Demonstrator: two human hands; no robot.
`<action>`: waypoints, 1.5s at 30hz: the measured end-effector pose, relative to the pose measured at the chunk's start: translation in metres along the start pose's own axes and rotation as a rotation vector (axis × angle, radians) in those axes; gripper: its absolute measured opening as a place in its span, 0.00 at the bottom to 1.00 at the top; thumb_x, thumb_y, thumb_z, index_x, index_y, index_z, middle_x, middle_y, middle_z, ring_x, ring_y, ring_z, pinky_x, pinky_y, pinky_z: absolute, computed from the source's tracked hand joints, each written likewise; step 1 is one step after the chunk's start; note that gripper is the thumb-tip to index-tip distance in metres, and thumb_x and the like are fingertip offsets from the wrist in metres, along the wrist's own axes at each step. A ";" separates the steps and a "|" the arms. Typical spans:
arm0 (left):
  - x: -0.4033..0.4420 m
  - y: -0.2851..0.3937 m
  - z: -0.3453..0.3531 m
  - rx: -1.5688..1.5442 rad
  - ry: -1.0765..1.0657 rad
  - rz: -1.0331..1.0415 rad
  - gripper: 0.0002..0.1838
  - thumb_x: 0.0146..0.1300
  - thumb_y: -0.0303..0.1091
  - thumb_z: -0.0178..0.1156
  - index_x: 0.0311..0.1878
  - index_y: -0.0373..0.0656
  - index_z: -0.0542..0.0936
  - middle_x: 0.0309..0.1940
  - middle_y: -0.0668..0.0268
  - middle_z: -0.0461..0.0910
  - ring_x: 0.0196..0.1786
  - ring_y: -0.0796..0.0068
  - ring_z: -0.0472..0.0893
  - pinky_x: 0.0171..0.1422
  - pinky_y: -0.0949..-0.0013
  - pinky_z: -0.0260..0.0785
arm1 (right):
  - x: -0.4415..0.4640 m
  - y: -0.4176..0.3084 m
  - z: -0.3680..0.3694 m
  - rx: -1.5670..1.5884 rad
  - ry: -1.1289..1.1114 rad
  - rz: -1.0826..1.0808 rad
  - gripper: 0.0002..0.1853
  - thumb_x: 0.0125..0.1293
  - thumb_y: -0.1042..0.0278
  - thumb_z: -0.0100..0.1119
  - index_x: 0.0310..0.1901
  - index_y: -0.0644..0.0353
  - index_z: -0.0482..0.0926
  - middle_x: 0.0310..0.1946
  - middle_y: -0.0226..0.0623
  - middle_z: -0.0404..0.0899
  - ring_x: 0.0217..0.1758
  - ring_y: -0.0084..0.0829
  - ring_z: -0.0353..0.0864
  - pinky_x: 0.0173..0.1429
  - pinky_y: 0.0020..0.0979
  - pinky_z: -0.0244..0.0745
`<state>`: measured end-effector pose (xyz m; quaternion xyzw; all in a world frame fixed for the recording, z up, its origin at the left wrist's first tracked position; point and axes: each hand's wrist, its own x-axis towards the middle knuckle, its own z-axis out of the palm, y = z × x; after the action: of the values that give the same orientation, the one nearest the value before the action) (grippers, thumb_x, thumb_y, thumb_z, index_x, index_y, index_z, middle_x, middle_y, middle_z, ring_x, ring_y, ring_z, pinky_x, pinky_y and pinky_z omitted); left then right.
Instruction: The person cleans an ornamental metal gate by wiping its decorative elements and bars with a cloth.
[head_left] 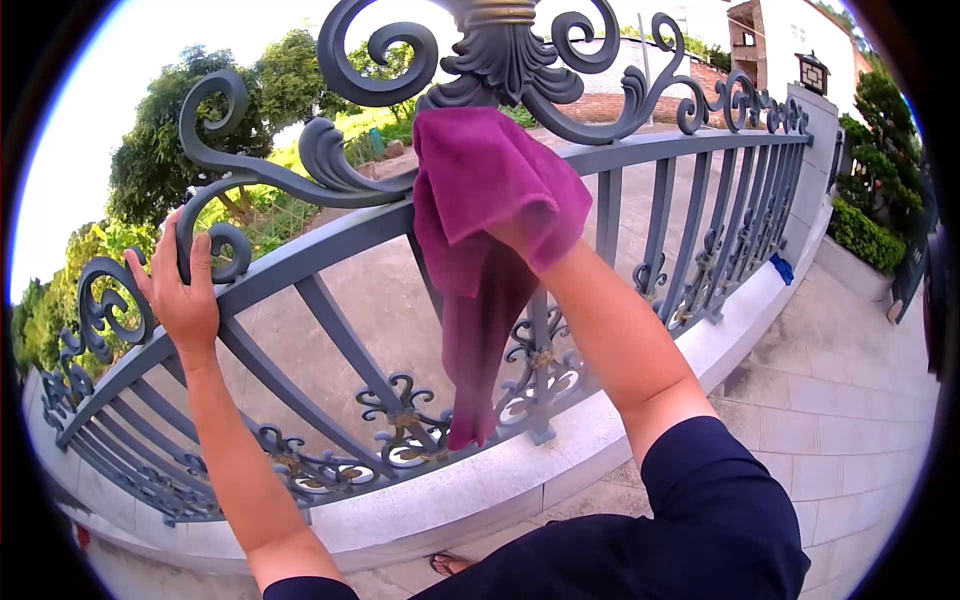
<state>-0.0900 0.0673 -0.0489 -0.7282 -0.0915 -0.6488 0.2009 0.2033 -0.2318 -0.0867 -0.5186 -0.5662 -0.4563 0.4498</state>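
Note:
A dark grey metal fence [650, 148] with curled scrollwork stands in front of me. My left hand [185, 295] is at the fence's left side, its thumb and fingers on either side of a metal scroll [190, 225] just above the top rail. A purple cloth [485, 190] drapes over the top rail below the leafy central ornament [497, 62], its long end hanging down in front of the bars. My right hand [515, 235] is in the cloth and presses it to the rail. Folds hide most of the right fingers.
A pale stone ledge [420, 515] runs under the fence. A blue cloth-like item [781, 268] lies on it at the right. Beyond that are a stone pillar [815, 150] with a lantern [812, 73] and green shrubs [865, 235]. Paving [800, 420] lies to my right.

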 end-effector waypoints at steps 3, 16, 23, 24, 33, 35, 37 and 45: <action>0.001 0.001 -0.001 -0.013 -0.005 -0.011 0.23 0.81 0.47 0.63 0.70 0.45 0.83 0.57 0.65 0.89 0.63 0.67 0.85 0.92 0.45 0.35 | -0.008 -0.002 -0.005 -0.038 0.054 -0.093 0.29 0.62 0.64 0.75 0.67 0.50 0.81 0.54 0.40 0.85 0.56 0.47 0.85 0.58 0.42 0.83; 0.002 0.007 0.001 0.010 0.027 -0.014 0.24 0.80 0.47 0.62 0.69 0.42 0.83 0.52 0.61 0.90 0.57 0.66 0.85 0.93 0.47 0.36 | 0.007 -0.044 0.003 0.059 0.171 -0.068 0.25 0.70 0.67 0.67 0.68 0.58 0.79 0.55 0.46 0.85 0.59 0.47 0.86 0.60 0.42 0.83; 0.003 0.008 0.000 0.020 0.028 0.011 0.24 0.80 0.47 0.63 0.69 0.41 0.83 0.53 0.60 0.89 0.57 0.66 0.85 0.93 0.45 0.37 | 0.015 -0.021 -0.014 -0.184 0.128 0.157 0.25 0.71 0.66 0.70 0.69 0.56 0.79 0.62 0.41 0.84 0.65 0.41 0.83 0.71 0.38 0.75; 0.002 0.007 0.001 0.022 0.034 0.013 0.24 0.80 0.47 0.63 0.69 0.40 0.83 0.53 0.60 0.89 0.57 0.66 0.85 0.93 0.45 0.37 | 0.025 -0.020 -0.025 -0.136 0.144 0.174 0.26 0.71 0.66 0.70 0.69 0.56 0.79 0.63 0.41 0.84 0.66 0.42 0.83 0.72 0.38 0.75; 0.002 0.010 -0.004 -0.002 -0.003 -0.034 0.23 0.79 0.45 0.64 0.67 0.40 0.84 0.52 0.60 0.90 0.59 0.64 0.86 0.92 0.46 0.39 | -0.016 -0.013 -0.024 -0.346 -0.049 0.142 0.30 0.75 0.50 0.63 0.75 0.46 0.76 0.78 0.41 0.73 0.82 0.49 0.68 0.85 0.48 0.59; 0.001 0.007 0.000 -0.009 0.055 -0.003 0.22 0.78 0.45 0.66 0.67 0.42 0.84 0.50 0.62 0.90 0.55 0.66 0.86 0.92 0.47 0.39 | -0.052 0.000 -0.036 -0.281 -0.175 -0.053 0.37 0.72 0.56 0.69 0.81 0.46 0.70 0.82 0.39 0.68 0.85 0.45 0.64 0.88 0.45 0.57; 0.001 0.007 -0.001 -0.017 0.028 -0.027 0.22 0.78 0.46 0.66 0.67 0.43 0.84 0.49 0.63 0.90 0.53 0.68 0.86 0.92 0.47 0.40 | -0.070 0.019 -0.032 -0.136 -0.273 0.165 0.43 0.69 0.58 0.73 0.84 0.45 0.65 0.84 0.37 0.64 0.87 0.42 0.61 0.90 0.43 0.55; 0.001 0.005 0.002 -0.022 0.060 -0.005 0.23 0.78 0.48 0.67 0.67 0.44 0.85 0.48 0.65 0.90 0.53 0.69 0.86 0.92 0.46 0.39 | -0.046 0.025 -0.023 -0.314 -0.231 0.208 0.47 0.68 0.55 0.75 0.84 0.51 0.62 0.85 0.42 0.61 0.87 0.44 0.60 0.89 0.42 0.54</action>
<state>-0.0862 0.0630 -0.0486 -0.7105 -0.0800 -0.6717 0.1939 0.2320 -0.2613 -0.1266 -0.6868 -0.4795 -0.4273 0.3404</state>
